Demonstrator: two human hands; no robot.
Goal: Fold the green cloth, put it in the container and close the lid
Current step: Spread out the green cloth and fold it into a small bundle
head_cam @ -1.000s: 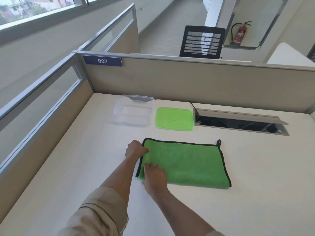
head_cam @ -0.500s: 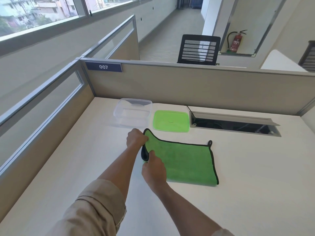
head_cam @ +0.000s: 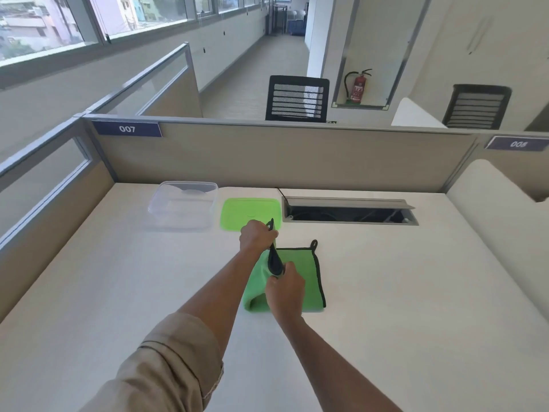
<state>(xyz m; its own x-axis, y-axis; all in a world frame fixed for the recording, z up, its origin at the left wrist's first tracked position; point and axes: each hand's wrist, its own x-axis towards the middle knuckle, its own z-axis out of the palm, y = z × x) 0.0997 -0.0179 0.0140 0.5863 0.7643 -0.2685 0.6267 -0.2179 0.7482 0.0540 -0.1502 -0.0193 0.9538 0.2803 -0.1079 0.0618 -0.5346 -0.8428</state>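
Lifted since a moment ago, the green cloth's (head_cam: 300, 275) left edge swings rightward, left hand (head_cam: 257, 237) and right hand (head_cam: 284, 288) both clamped on it, mid-fold; next, laying it flat at frame centre.

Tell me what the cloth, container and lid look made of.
Green cloth: soft plush microfibre by the look, matte, black stitched edging. Container: clear, glossy plastic; the desk shows through it. Lid: opaque green plastic, smooth, seemingly with a slight sheen.

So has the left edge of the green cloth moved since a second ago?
Yes. Both hands, left hand and right hand, have lifted the green cloth edge rightward, toward the cable tray.
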